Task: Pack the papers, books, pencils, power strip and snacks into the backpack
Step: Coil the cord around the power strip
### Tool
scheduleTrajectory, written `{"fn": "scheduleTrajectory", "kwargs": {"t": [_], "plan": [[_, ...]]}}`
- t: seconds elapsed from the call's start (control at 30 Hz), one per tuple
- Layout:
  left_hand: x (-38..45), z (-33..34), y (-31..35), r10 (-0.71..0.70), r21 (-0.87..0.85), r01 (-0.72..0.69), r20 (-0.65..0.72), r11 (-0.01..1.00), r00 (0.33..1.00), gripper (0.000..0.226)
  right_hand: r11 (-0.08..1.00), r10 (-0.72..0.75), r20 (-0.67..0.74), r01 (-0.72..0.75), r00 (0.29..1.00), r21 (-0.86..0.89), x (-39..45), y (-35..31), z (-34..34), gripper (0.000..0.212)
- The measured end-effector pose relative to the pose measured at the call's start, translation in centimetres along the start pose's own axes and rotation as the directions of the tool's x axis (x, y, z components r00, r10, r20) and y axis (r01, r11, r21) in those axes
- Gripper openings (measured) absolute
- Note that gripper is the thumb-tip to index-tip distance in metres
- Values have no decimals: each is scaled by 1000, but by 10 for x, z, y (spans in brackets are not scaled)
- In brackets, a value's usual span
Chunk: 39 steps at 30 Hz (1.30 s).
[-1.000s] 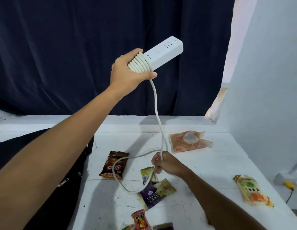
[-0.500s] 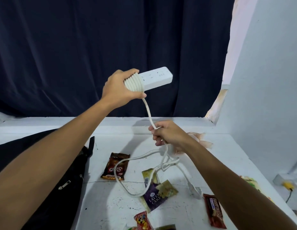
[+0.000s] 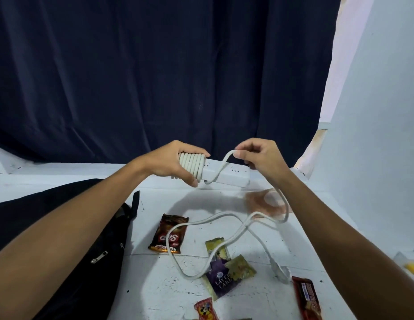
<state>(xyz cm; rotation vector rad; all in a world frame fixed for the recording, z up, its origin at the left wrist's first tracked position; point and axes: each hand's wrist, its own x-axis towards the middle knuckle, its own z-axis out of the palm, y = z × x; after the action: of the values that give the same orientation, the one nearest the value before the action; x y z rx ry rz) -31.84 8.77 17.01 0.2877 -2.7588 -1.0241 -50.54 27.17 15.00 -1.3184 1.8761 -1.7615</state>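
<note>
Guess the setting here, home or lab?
Probably a makeshift recording setup, not a lived-in room: a dark curtain hung as backdrop, a scuffed white-painted table and bare white walls. Snack packets lie scattered like props.

A dark navy curtain point(image 3: 155, 72) hangs behind the white table point(image 3: 169, 289) — pale wall point(image 3: 381, 112) at right.

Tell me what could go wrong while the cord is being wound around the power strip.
The loose cord lies across the brown snack packet and the purple cake packet; pulled by the right hand, it may drag them. The plug may also catch the chocolate bar.
</note>
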Motion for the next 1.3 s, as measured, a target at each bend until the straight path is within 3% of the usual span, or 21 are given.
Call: {"fn": "scheduleTrajectory", "kwargs": {"t": [0.07, 0.2, 0.3, 0.37, 0.43, 0.5, 0.67, 0.9, 1.07, 1.17, 1.3], "plan": [[-5, 4, 4, 44, -180, -43, 1, 983, 999, 70, 975, 82, 98, -100, 992, 200, -3, 3, 0, 8], [-3, 17, 4, 99, -399, -120, -73, 909, 992, 75, 816, 131, 168, -203, 977, 542, -12, 8, 15, 51], [2, 23, 2, 66, -430, -108, -111, 896, 992, 77, 787, 89, 152, -163, 984, 596, -17, 15, 27, 32], [4, 25, 2, 37, -438, -89, -126, 894, 991, 74, 764, 84, 222, -206, 971, 611, -21, 19, 33, 20], [4, 28, 2, 8, -440, -69, -140, 895, 990, 74, 728, 72, 295, -252, 953, 638, -25, 23, 37, 25], [2, 31, 0, -18, -441, -49, -147, 896, 989, 75, 726, 88, 303, -269, 949, 632, -29, 20, 41, 46], [2, 38, 7, -3, -314, -57, -188, 948, 982, 85, 903, 180, 161, -228, 970, 365, -36, 16, 57, 36], [2, 38, 9, 22, -169, -56, -198, 984, 980, 90, 877, 233, 220, -303, 947, 374, -40, 20, 55, 32], [5, 43, 13, 141, 175, -103, -221, 979, 965, 102, 869, 198, 166, -252, 966, 426, -38, 21, 54, 34], [5, 47, 16, 232, 192, -190, -229, 963, 945, 101, 863, 207, 112, -236, 972, 447, -40, 21, 57, 47], [5, 54, 14, 176, 115, -148, -293, 982, 940, 87, 915, 212, -10, -195, 977, 352, -46, 18, 60, 26]]}}
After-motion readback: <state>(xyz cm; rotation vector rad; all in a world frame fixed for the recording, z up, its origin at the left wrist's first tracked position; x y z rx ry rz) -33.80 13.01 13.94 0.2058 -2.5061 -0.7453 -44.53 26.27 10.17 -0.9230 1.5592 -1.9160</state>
